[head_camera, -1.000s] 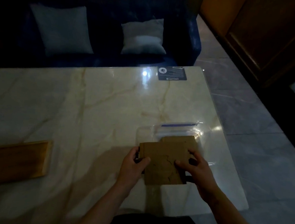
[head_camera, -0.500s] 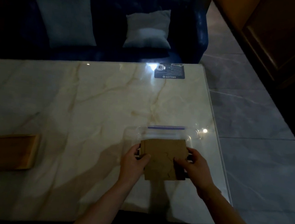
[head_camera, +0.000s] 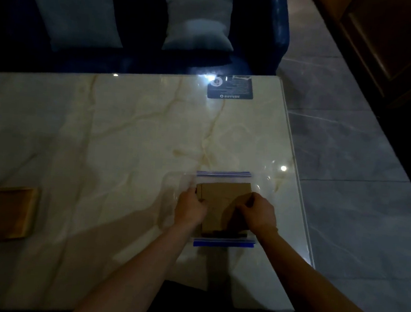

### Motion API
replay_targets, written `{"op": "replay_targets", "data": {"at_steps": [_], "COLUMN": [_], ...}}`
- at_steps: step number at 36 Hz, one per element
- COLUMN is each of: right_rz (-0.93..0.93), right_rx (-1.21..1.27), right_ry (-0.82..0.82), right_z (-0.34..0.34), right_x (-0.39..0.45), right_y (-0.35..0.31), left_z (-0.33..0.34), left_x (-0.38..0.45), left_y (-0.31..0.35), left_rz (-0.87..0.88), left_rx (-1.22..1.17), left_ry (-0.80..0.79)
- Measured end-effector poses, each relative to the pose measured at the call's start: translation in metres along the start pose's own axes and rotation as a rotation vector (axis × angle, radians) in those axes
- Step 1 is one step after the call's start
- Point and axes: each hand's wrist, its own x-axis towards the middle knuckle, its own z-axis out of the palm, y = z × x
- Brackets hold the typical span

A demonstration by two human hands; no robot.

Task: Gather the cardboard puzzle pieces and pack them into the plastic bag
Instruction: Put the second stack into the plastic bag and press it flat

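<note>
A stack of brown cardboard puzzle pieces (head_camera: 223,194) lies flat on the marble table, over a clear plastic zip bag (head_camera: 223,242) with blue strips at its far and near ends. My left hand (head_camera: 190,209) grips the stack's left edge. My right hand (head_camera: 259,214) pinches its right side, fingers curled over the top. Whether the pieces sit inside the bag or on top of it is unclear in the dim light.
A wooden board (head_camera: 0,212) lies at the table's left. A dark card (head_camera: 230,89) rests at the far right corner. The table's right edge (head_camera: 297,178) runs close to the bag. A dark sofa with two pillows (head_camera: 198,23) stands behind.
Both hands slid the cardboard stack away from me and squared it up. A blue strip of the bag now shows at the near end, below the stack.
</note>
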Motion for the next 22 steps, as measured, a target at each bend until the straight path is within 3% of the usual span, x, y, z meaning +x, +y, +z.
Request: {"op": "replay_targets", "data": {"at_steps": [14,22], "right_rz": [0.086,0.085], "right_rx": [-0.161,-0.171], "right_ry": [-0.035,-0.034], "right_z": [0.01,0.011], "right_x": [0.002,0.001], "right_y": [0.014,0.016], "left_z": [0.017,0.017], "left_x": [0.004,0.0], "left_y": [-0.01,-0.009], "left_rz": [-0.092,-0.04], "left_rx": [0.238,0.272], "left_ry": [-0.007,-0.014]}}
